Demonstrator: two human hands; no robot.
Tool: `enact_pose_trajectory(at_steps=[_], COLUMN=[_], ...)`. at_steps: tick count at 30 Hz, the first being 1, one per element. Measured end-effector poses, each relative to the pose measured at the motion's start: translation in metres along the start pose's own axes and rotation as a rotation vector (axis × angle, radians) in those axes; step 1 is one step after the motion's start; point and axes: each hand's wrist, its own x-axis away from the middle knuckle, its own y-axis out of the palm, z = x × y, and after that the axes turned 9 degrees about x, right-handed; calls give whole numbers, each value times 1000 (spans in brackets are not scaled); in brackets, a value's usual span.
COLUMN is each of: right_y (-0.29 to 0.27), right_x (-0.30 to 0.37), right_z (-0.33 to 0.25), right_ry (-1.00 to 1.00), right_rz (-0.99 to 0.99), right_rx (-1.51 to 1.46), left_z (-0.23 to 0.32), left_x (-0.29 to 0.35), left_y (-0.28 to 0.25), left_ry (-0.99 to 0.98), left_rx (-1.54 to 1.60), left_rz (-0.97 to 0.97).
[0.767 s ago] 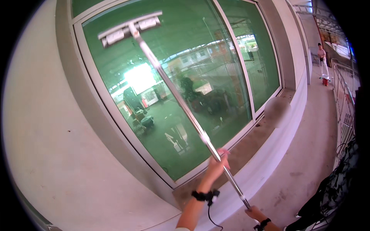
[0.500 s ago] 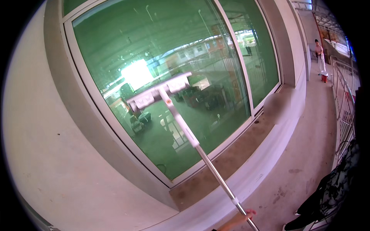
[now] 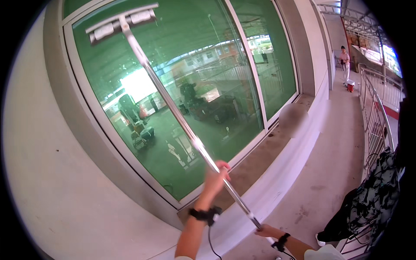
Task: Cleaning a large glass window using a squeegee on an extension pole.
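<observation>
- Your left hand [image 3: 214,178] is reaching out, fingers curling round the shiny pole [image 3: 172,105].
- Your right hand [image 3: 267,231] is gripping it lower down.
- Its wide head [image 3: 124,24] is sitting high by the green window [image 3: 186,43].

Left hand [image 3: 214,178] is blurred on the pole [image 3: 173,108], forearm [image 3: 190,236] cut off by the lower edge; up-right of that grip a smeared patch [image 3: 294,120] hides some sill [image 3: 260,154], and a far person [image 3: 345,60] is too small for detail.

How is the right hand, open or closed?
Closed: the right hand wraps around the pole, nearer its lower end than the left hand.
</observation>
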Motion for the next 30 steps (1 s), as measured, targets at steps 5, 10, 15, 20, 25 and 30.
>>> enact_pose_trajectory(at_steps=[5, 10, 15, 20, 25, 30], right_y=[-12, 55, 109, 96, 103, 105], right_x=[-45, 75, 283, 345, 252, 44], right_z=[-67, 78, 146, 116, 109, 109], right_ry=[293, 254, 488, 706, 572, -59], right_rz=[-174, -91, -407, -377, -225, 236], right_rx=[-91, 210, 138, 33, -4, -139], left_z=[42, -90, -254, -280, -238, -66], left_x=[-16, 45, 181, 247, 196, 65], left_y=[-46, -3, 56, 90, 63, 9], left_ry=[80, -31, -372, -460, -321, 156], left_rx=[-17, -142, 85, 181, -59, -45], left_rz=[-41, -499, -761, -728, -561, 29])
